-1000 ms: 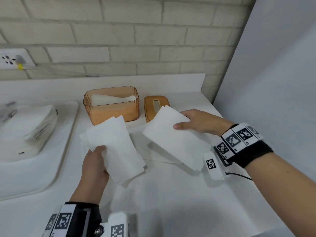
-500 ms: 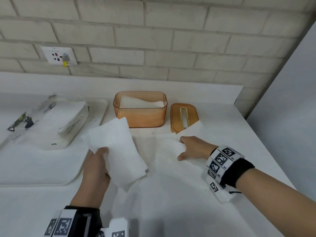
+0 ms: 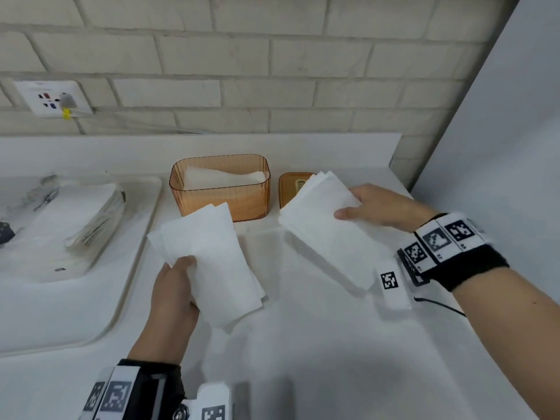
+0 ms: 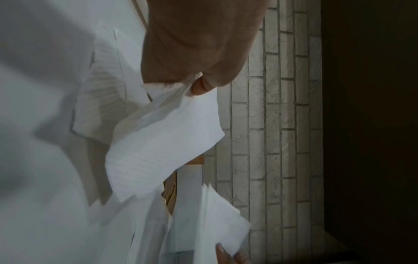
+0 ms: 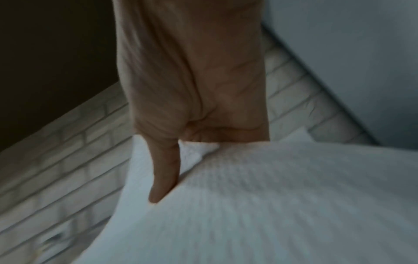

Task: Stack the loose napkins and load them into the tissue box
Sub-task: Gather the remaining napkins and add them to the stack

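Each grip holds napkins; tissue box [image 3: 221, 189] contains white napkins.

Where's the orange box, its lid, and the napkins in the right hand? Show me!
orange box [image 3: 222, 204]: head view, on its ribbed front wall.
lid [image 3: 288, 187]: head view, on its bare left part.
napkins in the right hand [image 3: 321, 228]: head view, middle of the top sheet.

The napkins [image 3: 209, 256] are seen to be soft, matt white paper with a fine embossed ribbing. The tissue box [image 3: 221, 192] is made of translucent, glossy amber plastic, ribbed on its walls. The table [image 3: 333, 344] is finished smooth and white. The wall [image 3: 242, 71] is formed of rough, matt, pale brick.
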